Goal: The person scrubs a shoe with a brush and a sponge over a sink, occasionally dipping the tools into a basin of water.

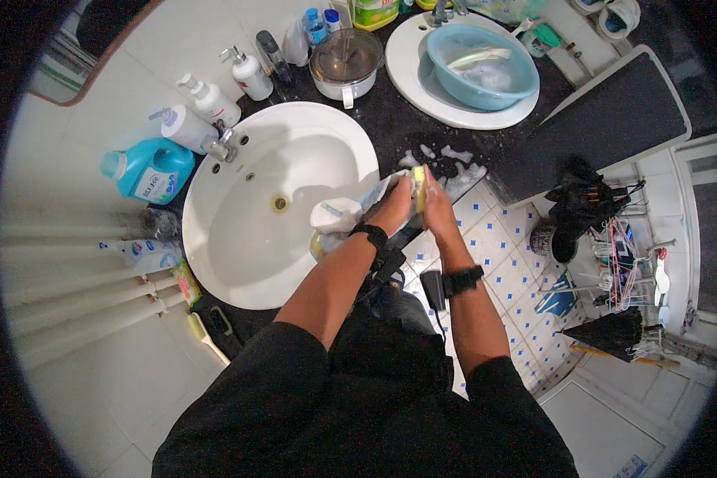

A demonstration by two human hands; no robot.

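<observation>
Countertop (410, 137), black, carries everything here. Left sink (223, 263): white oval, drain (280, 204) visible at the bottom. Right sink (406, 76): white oval, has a light-blue tub (490, 97) sitting in it, slightly tilted. Tub contents: cloudy, sudsy water plus a pale long piece (479, 57) with a greenish tint, kind unclear. Between the sinks at the back: white pot (344, 89), tinted see-through lid (346, 54) on, handle toward the front; contents not readable. Blue jug (163, 171) left of left sink, capped, fill level can't tell. Three pump bottles along the wall behind that sink, nearest the pot (252, 78); opaque, levels can't tell.

Whitish item (336, 213), sudsy, bluish patches, is over left sink's right rim. Left hand (393, 210) closed around it. Right hand (438, 205) has a narrow grip on a yellow sponge (420, 182) at the item's far end. Suds (456, 153) on the counter beside.
</observation>
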